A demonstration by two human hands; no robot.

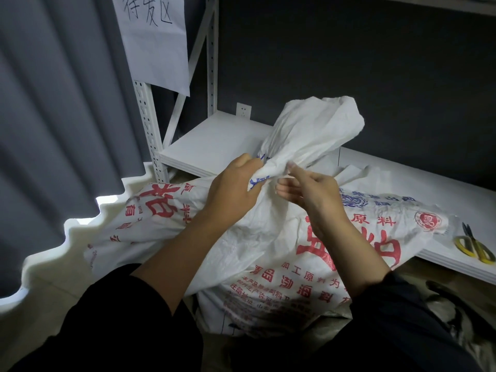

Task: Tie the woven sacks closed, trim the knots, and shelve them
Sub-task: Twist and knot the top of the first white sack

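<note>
**SACK, WOVEN: NECK GATHERED, NOT YET TIED**

Curtain (pixel 53 116): grey, pleated; far left of the grip.

Sign (pixel 155 41): handwritten paper hung on the shelf post; up and left of the grip.

Shelf (pixel 212 146): white, low; its board runs behind the grip and off to the right.

Left hand (pixel 236 183): fingers curled round the neck from the left, holding it bunched.

Sack (pixel 268 237): white with red print. The body lies below the grip and toward the person, broad axis left to right; its right corner reaches the shelf board.

Neck (pixel 303 140): drawn into a rope where the hands meet. Its long axis runs from the grip up and to the right, away from the person. The mouth flares loose at the far end, pointing at the wall. No cord or knot shows.

Right hand (pixel 314 194): thumb and forefinger pinch the neck just right of the left hand; the other fingers curl loosely below, holding nothing. The hands nearly touch, the left nearer the body, the right nearer the flared end.

Scissors (pixel 475 245): yellow handles, on the board well right of and below the grip; the right hand is nearer.

Assessment: closing step in hand. All free length lies beyond the grip, up and right, so the right hand looks placed to work it while the left anchors.
</note>
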